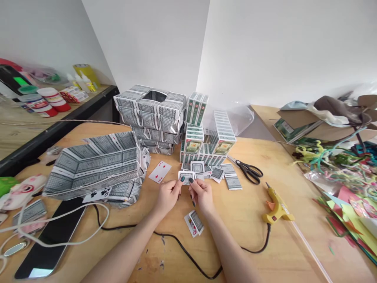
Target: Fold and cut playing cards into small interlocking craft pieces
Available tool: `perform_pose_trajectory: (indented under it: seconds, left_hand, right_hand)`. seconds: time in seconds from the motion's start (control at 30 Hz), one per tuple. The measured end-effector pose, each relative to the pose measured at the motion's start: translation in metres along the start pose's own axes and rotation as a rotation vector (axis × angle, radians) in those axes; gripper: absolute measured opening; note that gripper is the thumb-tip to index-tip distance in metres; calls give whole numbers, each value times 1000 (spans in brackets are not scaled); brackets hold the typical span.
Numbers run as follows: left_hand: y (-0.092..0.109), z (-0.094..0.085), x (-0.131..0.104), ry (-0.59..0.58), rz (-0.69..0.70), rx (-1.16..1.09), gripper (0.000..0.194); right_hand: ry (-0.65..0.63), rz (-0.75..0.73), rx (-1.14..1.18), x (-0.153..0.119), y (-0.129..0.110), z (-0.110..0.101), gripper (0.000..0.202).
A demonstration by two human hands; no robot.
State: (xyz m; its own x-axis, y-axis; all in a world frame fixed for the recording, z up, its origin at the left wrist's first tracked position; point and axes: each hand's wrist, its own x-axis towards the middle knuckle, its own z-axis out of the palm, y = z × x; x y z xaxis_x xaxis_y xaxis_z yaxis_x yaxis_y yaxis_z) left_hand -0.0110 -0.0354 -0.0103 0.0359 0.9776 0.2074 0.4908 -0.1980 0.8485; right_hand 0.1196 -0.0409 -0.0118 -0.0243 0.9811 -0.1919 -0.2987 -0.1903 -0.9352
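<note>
Between thumbs and fingers, my left hand (170, 193) and my right hand (202, 192) both grip one playing card (186, 178), its patterned back facing up. Just beyond it lie several loose cards (217, 173), mostly backs up. A two of diamonds (160, 171) rests face up to the left of my hands. Two overlapping cards (194, 223) lie nearer me, below my right hand. Behind the loose cards stand stacked green and white card boxes (193, 143). On the left are an open box covered in cards (98, 161) and a taller stack of card-covered boxes (153, 112).
Black-handled scissors (249, 171) and a yellow glue gun (277, 208) lie to the right, its black cord (182, 243) crossing the table in front. A phone (53, 236) and white cable (88, 236) are at left. Coloured paper (353, 212) and pipe cleaners (318, 155) crowd the right side.
</note>
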Motion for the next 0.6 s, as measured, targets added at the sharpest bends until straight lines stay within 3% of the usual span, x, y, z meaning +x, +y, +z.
perform_pose_trajectory:
  seconds: [0.1, 0.2, 0.27, 0.33, 0.4, 0.6]
  left_hand:
    - [-5, -4, 1, 140, 55, 140, 39]
    - [-9, -8, 4, 283, 99, 300, 16]
    - [-12, -8, 6, 307, 112, 405, 30]
    - [-16, -7, 8, 292, 103, 496, 47]
    - [-19, -5, 8, 269, 96, 552, 52]
    - [-20, -6, 7, 176, 106, 524, 44]
  right_hand:
    - [147, -40, 82, 3, 2, -2, 32]
    - [319, -74, 113, 9, 4, -5, 36]
    - [362, -81, 78, 11, 5, -6, 40]
    - [356, -77, 24, 11, 5, -6, 43]
    - [333, -74, -6, 10, 5, -5, 44]
    - [208, -66, -73, 6, 1, 0, 36]
